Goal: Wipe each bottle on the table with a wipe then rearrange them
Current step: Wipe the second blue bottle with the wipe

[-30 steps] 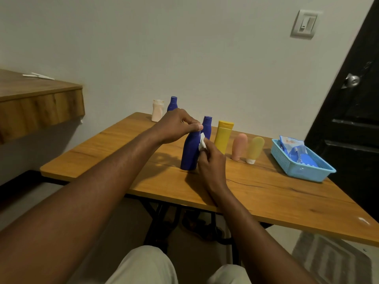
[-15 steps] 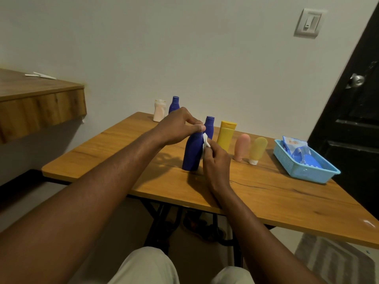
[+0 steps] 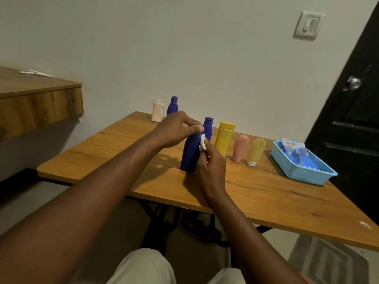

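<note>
Fingers (image 3: 191,129) of your left hand (image 3: 174,131) are curled round the top of the dark blue bottle (image 3: 189,155), gripping it; the cap is hidden under them. Your right hand (image 3: 211,168) pinches a white wipe (image 3: 203,144) and presses it to the bottle's right shoulder. The bottle stands on its base on the table (image 3: 266,193), about mid-depth and well back from the near edge.

Edges and room:
- Bare wood lies left of the bottle out to the table's left edge, and in front of it to the near edge.
- The far edge meets the wall.

Around it:
- A second blue bottle (image 3: 208,128) stands just behind the held one, very close to your fingers.
- To its right runs a row: yellow bottle (image 3: 224,140), pink tube (image 3: 240,148), pale yellow tube (image 3: 256,150) on its white cap. All stand upright, close together.
- A blue basket (image 3: 291,175) sits further right, near the table's right edge, with a wipes pack (image 3: 292,147) in it.
- At the far left corner, by the wall, stand a white bottle (image 3: 157,112) and a third blue bottle (image 3: 172,104), partly behind your left hand.
- A wooden shelf (image 3: 41,103) juts out on the left, higher than the table.
</note>
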Action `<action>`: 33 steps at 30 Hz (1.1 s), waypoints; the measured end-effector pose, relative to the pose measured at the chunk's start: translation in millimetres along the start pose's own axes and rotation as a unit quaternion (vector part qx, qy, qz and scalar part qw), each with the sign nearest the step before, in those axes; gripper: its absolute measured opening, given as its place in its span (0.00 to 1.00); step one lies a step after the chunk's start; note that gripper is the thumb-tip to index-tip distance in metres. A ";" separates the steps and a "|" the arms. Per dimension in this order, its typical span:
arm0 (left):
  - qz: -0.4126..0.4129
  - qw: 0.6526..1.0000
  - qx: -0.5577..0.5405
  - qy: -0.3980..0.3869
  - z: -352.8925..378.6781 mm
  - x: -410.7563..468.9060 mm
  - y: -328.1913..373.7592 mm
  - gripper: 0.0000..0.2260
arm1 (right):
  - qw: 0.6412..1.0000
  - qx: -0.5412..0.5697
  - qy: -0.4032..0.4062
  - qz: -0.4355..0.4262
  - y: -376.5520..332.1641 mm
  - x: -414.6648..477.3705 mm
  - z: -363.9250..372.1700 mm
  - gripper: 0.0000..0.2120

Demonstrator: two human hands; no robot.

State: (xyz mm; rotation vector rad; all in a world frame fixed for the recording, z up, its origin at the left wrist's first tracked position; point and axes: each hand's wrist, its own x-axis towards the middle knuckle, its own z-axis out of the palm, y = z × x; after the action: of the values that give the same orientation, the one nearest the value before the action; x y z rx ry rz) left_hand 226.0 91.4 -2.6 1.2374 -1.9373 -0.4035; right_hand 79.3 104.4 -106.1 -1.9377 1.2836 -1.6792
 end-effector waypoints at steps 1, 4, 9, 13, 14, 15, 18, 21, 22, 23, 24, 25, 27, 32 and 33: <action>0.001 1.000 0.001 0.002 0.2 -0.4 -0.3 0.14 | 0.999 -0.011 0.002 -0.030 -1.1 -0.7 0.7 0.16; -0.005 1.000 0.020 0.006 0.4 1.3 -0.1 0.14 | 0.998 -0.033 -0.012 -0.056 -2.4 -1.7 1.1 0.21; -0.008 1.000 0.020 -0.007 -0.6 2.9 0.4 0.14 | 0.999 -0.016 -0.049 0.009 -3.7 -2.5 -1.6 0.13; -0.009 1.000 0.018 -0.010 -1.0 3.6 0.7 0.14 | 0.996 -0.033 -0.064 0.061 -0.2 -1.6 -4.2 0.07; -0.010 1.000 0.021 -0.009 -0.6 4.0 0.6 0.14 | 0.996 -0.028 -0.056 0.065 -0.8 -2.4 -3.8 0.07; -0.012 1.000 0.023 -0.009 -0.5 3.9 1.2 0.14 | 0.997 -0.018 -0.043 0.058 -1.7 -3.2 -3.1 0.09; -0.015 0.999 0.032 -0.008 -0.1 4.3 2.1 0.14 | 0.999 0.008 -0.034 0.001 -6.8 -5.5 -1.9 0.21; -0.015 0.999 0.042 -0.007 -0.4 3.6 3.0 0.14 | 0.997 -0.010 -0.076 -0.015 -8.0 -4.7 0.2 0.27; -0.014 0.999 0.045 -0.008 -0.4 3.7 3.1 0.14 | 0.996 -0.013 -0.090 -0.008 -8.1 -4.1 1.4 0.28; -0.013 0.999 0.048 -0.010 -0.3 3.8 3.2 0.14 | 0.995 -0.007 -0.099 0.001 -7.0 -3.5 2.1 0.27; -0.012 0.998 0.054 -0.013 0.3 4.2 3.4 0.14 | 0.995 0.006 -0.101 0.012 -5.8 -3.2 2.2 0.26; -0.011 0.998 0.063 -0.017 0.9 4.3 3.9 0.14 | 0.995 0.023 -0.095 0.026 -4.7 -2.5 1.8 0.24; -0.009 0.996 0.083 -0.016 2.1 4.7 5.3 0.14 | 0.995 0.055 -0.067 0.058 -2.9 -2.0 0.0 0.20; -0.009 0.992 0.127 0.017 1.5 4.9 4.6 0.15 | 0.999 0.033 0.010 0.034 -3.7 -2.5 -6.2 0.11; -0.012 0.991 0.129 0.023 0.5 5.3 3.0 0.16 | 0.999 0.037 0.017 0.014 -4.8 -2.5 -7.6 0.11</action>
State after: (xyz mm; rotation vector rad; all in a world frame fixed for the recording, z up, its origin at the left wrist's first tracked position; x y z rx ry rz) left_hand 222.6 88.1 1.3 1.4212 -1.9826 -0.1357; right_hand 74.7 111.6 -102.2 -1.8499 1.2365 -1.7274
